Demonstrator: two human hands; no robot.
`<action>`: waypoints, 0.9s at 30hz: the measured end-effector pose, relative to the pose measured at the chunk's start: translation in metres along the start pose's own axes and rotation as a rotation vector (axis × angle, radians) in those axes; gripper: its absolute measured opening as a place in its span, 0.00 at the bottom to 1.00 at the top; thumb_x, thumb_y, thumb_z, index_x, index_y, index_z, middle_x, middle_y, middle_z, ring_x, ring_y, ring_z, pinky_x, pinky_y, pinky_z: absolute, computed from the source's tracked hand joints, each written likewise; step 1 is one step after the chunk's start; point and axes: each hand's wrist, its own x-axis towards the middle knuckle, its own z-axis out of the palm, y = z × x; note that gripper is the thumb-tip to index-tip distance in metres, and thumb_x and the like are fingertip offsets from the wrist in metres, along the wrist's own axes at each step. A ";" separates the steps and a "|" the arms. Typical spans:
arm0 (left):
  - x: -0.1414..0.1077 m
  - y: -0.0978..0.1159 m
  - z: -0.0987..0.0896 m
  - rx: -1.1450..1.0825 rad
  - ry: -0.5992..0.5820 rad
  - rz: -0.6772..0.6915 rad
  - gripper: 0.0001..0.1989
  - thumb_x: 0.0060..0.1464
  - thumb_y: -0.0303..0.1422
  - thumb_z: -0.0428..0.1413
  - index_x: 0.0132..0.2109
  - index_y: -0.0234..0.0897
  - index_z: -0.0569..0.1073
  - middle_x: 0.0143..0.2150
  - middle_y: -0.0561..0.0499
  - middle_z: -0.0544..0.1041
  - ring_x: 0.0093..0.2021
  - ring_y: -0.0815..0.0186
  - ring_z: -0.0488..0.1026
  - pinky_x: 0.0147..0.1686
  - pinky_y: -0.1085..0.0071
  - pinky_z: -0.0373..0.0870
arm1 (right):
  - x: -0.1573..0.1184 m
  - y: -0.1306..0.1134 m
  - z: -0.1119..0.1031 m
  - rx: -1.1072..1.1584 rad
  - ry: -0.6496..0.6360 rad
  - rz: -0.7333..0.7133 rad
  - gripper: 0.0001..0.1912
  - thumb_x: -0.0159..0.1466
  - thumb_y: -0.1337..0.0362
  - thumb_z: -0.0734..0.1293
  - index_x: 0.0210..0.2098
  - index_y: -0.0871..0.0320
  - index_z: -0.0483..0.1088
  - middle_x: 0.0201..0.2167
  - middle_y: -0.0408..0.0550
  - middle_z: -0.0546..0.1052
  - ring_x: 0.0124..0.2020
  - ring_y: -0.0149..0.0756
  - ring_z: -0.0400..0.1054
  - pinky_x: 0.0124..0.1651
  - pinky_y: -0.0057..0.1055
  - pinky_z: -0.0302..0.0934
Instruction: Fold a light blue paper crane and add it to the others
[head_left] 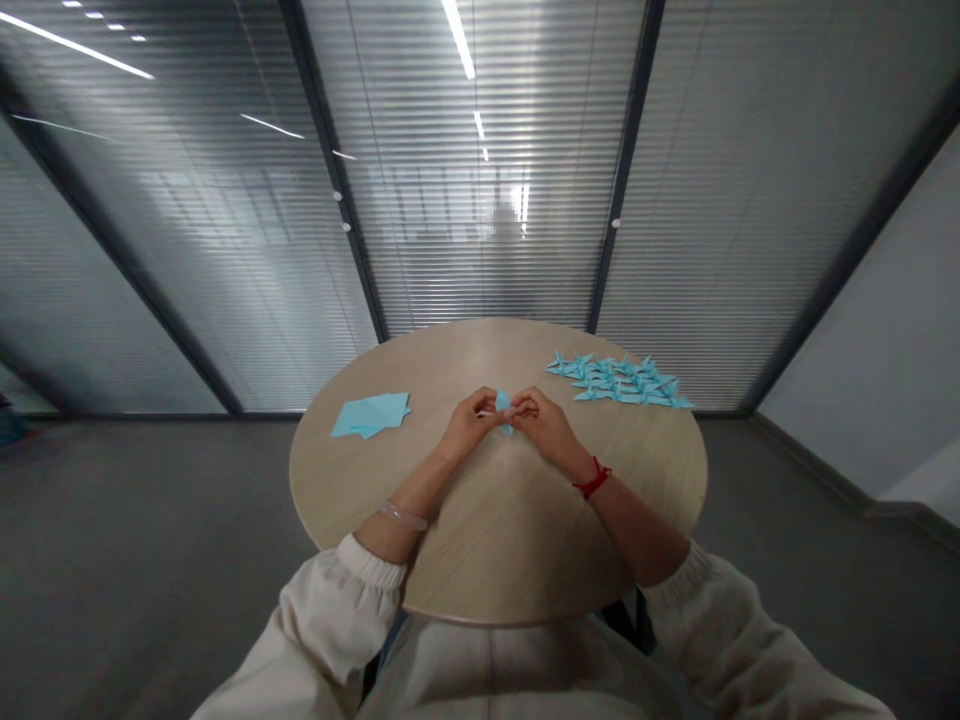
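Note:
Between my two hands, over the middle of the table, is a small folded piece of light blue paper [503,401]. My left hand [474,422] pinches it from the left, with thumb and fingers closed. From the right, my right hand [541,420] has its fingertips closed on the same paper. The fingertips of both hands nearly meet and cover part of the folds. A narrow blue point shows below the fingers. On the right far side of the table stand several folded blue paper cranes [619,380] in close rows.
A loose stack of flat blue paper sheets [371,414] lies on the left of the round wooden table [495,540]. Beyond the table's far edge is a glass wall with blinds [487,250]. Grey floor [150,540] surrounds the table.

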 end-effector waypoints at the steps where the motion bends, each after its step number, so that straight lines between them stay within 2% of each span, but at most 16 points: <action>1: 0.000 0.000 0.001 -0.011 -0.003 -0.012 0.16 0.41 0.42 0.66 0.31 0.35 0.71 0.27 0.55 0.72 0.29 0.70 0.68 0.32 0.74 0.64 | 0.000 0.001 0.000 0.011 -0.014 -0.005 0.14 0.59 0.55 0.69 0.38 0.55 0.65 0.31 0.43 0.75 0.34 0.35 0.71 0.37 0.30 0.63; 4: -0.002 0.002 0.002 -0.052 0.011 -0.039 0.18 0.40 0.41 0.66 0.31 0.36 0.69 0.25 0.57 0.71 0.27 0.71 0.67 0.28 0.75 0.63 | 0.000 0.005 0.001 0.022 -0.046 0.011 0.15 0.57 0.57 0.70 0.39 0.54 0.63 0.32 0.42 0.76 0.34 0.35 0.71 0.38 0.31 0.64; 7: -0.004 0.005 0.004 -0.082 0.038 -0.041 0.19 0.39 0.39 0.67 0.36 0.36 0.71 0.25 0.57 0.73 0.26 0.71 0.68 0.27 0.76 0.63 | 0.000 0.006 0.003 0.031 -0.068 0.061 0.19 0.54 0.58 0.72 0.41 0.55 0.64 0.32 0.41 0.77 0.32 0.35 0.71 0.38 0.31 0.63; 9: -0.005 0.008 0.005 -0.096 0.040 -0.057 0.19 0.38 0.38 0.68 0.38 0.36 0.73 0.26 0.55 0.75 0.26 0.70 0.70 0.28 0.75 0.65 | 0.000 0.006 0.004 0.044 -0.116 0.072 0.18 0.54 0.57 0.72 0.40 0.56 0.66 0.32 0.42 0.78 0.32 0.35 0.71 0.37 0.30 0.63; 13: -0.007 0.011 0.007 -0.069 0.042 -0.119 0.16 0.37 0.40 0.68 0.32 0.34 0.76 0.26 0.52 0.77 0.26 0.68 0.71 0.26 0.74 0.66 | 0.000 0.003 0.003 0.056 -0.199 0.095 0.11 0.57 0.57 0.69 0.32 0.58 0.73 0.30 0.44 0.79 0.32 0.36 0.71 0.36 0.29 0.61; 20: -0.007 0.008 0.006 0.009 0.124 -0.119 0.18 0.40 0.47 0.65 0.26 0.34 0.77 0.25 0.51 0.76 0.25 0.68 0.70 0.25 0.74 0.63 | 0.002 -0.006 -0.003 -0.040 -0.248 0.203 0.17 0.55 0.51 0.70 0.22 0.61 0.76 0.21 0.42 0.75 0.24 0.32 0.65 0.28 0.27 0.54; 27: -0.011 0.012 0.003 0.167 0.171 -0.059 0.23 0.51 0.50 0.57 0.22 0.34 0.75 0.19 0.52 0.71 0.22 0.70 0.65 0.24 0.74 0.59 | -0.003 -0.016 -0.001 0.051 -0.321 0.219 0.20 0.55 0.49 0.70 0.31 0.61 0.81 0.28 0.46 0.81 0.30 0.37 0.71 0.36 0.29 0.59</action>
